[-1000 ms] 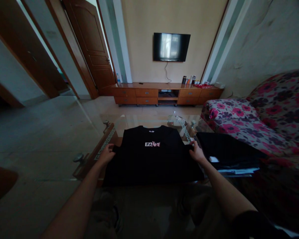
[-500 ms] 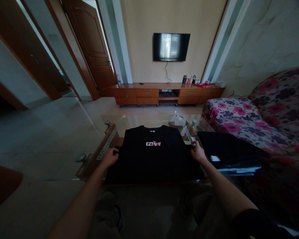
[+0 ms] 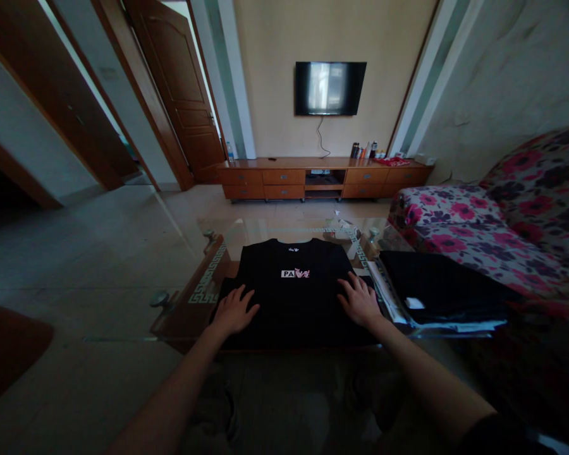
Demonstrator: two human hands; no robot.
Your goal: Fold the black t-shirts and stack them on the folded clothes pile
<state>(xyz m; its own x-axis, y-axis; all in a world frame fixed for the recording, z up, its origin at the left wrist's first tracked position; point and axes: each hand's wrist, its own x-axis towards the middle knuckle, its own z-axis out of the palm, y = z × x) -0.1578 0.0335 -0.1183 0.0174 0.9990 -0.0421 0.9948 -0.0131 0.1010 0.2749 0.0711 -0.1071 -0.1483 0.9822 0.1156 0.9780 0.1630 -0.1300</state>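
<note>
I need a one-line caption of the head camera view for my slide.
Left hand and right hand lie flat on a folded black T-shirt on a glass table.

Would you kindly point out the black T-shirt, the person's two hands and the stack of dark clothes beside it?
black T-shirt [image 3: 296,294]: head view, bare cloth below the chest logo.
left hand [image 3: 234,311]: head view, back of the hand.
right hand [image 3: 360,302]: head view, back of the hand.
stack of dark clothes [image 3: 443,284]: head view, top garment.
</note>
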